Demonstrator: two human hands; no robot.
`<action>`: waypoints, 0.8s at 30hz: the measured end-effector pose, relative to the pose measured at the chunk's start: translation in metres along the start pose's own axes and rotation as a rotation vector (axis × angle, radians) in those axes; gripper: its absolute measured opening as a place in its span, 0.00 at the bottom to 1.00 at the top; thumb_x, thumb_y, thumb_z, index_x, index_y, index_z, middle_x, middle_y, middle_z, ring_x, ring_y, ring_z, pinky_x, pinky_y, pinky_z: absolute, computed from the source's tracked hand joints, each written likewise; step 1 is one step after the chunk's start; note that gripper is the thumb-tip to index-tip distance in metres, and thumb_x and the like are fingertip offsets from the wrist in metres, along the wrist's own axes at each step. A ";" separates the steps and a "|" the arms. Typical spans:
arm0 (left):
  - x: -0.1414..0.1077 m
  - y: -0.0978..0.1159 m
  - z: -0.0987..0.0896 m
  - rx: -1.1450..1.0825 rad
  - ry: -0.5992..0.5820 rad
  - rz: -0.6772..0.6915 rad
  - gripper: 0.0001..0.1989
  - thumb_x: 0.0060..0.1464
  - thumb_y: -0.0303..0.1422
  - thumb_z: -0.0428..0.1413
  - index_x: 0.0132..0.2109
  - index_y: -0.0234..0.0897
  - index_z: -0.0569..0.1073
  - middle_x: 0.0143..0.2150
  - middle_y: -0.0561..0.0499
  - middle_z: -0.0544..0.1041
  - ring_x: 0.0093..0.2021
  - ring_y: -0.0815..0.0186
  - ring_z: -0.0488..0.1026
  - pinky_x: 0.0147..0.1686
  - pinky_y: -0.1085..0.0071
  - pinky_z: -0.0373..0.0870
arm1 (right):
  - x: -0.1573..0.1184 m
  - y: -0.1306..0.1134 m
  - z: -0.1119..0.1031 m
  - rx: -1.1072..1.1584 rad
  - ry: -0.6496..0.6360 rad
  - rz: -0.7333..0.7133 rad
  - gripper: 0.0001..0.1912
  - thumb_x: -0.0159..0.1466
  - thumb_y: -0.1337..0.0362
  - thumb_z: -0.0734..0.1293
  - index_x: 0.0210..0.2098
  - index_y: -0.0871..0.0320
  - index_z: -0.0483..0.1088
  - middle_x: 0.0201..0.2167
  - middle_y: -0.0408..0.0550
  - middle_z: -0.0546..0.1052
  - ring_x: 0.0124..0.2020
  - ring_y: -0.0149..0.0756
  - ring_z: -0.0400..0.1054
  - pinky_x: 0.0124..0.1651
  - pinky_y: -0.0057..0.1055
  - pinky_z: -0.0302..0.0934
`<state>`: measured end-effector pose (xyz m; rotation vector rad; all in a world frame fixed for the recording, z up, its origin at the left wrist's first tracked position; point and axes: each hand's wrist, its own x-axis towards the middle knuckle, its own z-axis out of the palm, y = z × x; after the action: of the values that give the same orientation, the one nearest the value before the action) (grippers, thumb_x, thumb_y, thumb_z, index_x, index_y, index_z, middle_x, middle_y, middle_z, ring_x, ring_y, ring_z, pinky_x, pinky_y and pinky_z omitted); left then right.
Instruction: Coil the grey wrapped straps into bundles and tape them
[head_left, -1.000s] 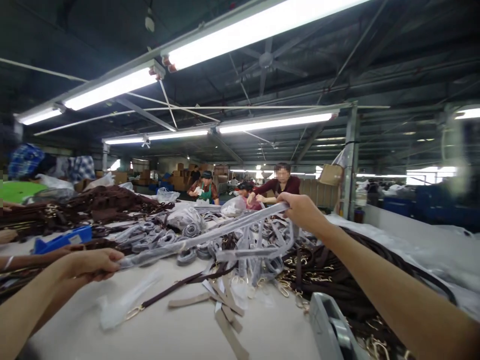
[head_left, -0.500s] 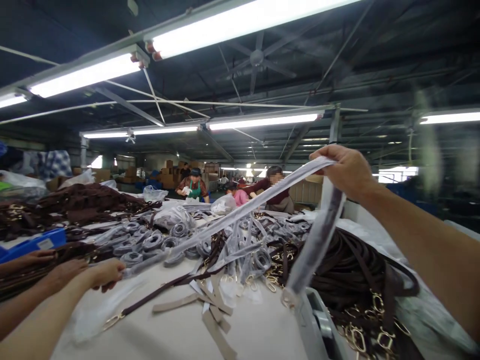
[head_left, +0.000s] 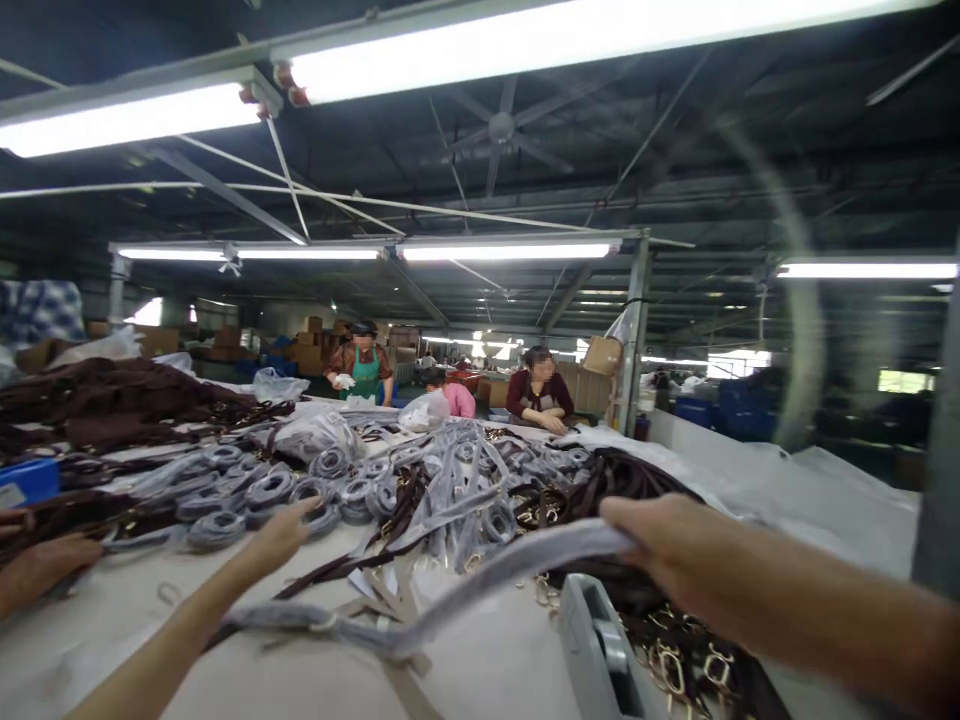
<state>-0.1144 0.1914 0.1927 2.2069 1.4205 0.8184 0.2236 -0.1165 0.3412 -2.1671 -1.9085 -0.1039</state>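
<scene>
My right hand is closed around one end of a strap in a clear plastic sleeve. The sleeved strap sags across the white table and passes by my left forearm. My left hand is off the strap, somewhat blurred, with a finger stretched out beside the coiled sleeved straps. Below my right hand stands a grey tape dispenser. Brown straps with gold metal clips lie to its right. Flat beige strips lie in the middle, partly behind the sleeved strap.
Another person's hands are at the left edge, near a blue bin. Brown straps are heaped at the far left. Across the table are a person in a green apron and a person in a dark red top.
My right hand has come down with the strap, which now sags instead of stretching taut. My left hand has let go of it and moved right, towards the coils. The view has shifted right.
</scene>
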 end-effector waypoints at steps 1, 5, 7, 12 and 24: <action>-0.009 0.031 0.012 -0.067 -0.059 0.089 0.24 0.53 0.38 0.50 0.55 0.37 0.73 0.60 0.45 0.74 0.63 0.53 0.65 0.61 0.61 0.60 | -0.005 -0.017 0.019 -0.028 -0.048 -0.018 0.12 0.58 0.76 0.61 0.33 0.56 0.73 0.31 0.51 0.80 0.33 0.41 0.75 0.37 0.34 0.65; -0.077 0.151 0.061 -0.696 -0.590 0.492 0.35 0.57 0.44 0.53 0.69 0.43 0.55 0.65 0.45 0.67 0.62 0.55 0.65 0.60 0.58 0.60 | 0.000 -0.053 0.060 -0.198 -0.194 -0.081 0.18 0.53 0.80 0.62 0.41 0.63 0.73 0.39 0.63 0.80 0.41 0.53 0.75 0.41 0.40 0.64; -0.107 0.188 0.080 -0.661 -0.649 0.588 0.48 0.44 0.36 0.65 0.69 0.42 0.52 0.59 0.44 0.72 0.56 0.55 0.70 0.55 0.61 0.64 | 0.007 -0.048 0.061 -0.073 -0.182 -0.147 0.15 0.54 0.79 0.61 0.36 0.61 0.72 0.33 0.56 0.79 0.35 0.46 0.75 0.38 0.36 0.63; -0.098 0.184 0.098 -0.242 -0.255 0.626 0.13 0.57 0.32 0.48 0.45 0.39 0.74 0.39 0.47 0.80 0.40 0.58 0.75 0.41 0.68 0.66 | 0.006 -0.002 0.063 0.715 -0.626 -0.044 0.05 0.56 0.69 0.64 0.25 0.56 0.64 0.14 0.33 0.65 0.14 0.25 0.57 0.21 0.23 0.58; -0.006 0.071 0.090 0.233 -0.096 0.429 0.17 0.63 0.40 0.37 0.45 0.42 0.68 0.40 0.49 0.80 0.40 0.60 0.77 0.40 0.71 0.66 | -0.016 0.081 0.153 1.536 -0.734 0.218 0.24 0.48 0.49 0.77 0.29 0.61 0.67 0.16 0.40 0.74 0.17 0.32 0.71 0.21 0.30 0.71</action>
<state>-0.0087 0.1553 0.1665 2.7453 1.0549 0.6908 0.2845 -0.1049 0.1784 -1.2170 -1.0786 1.7213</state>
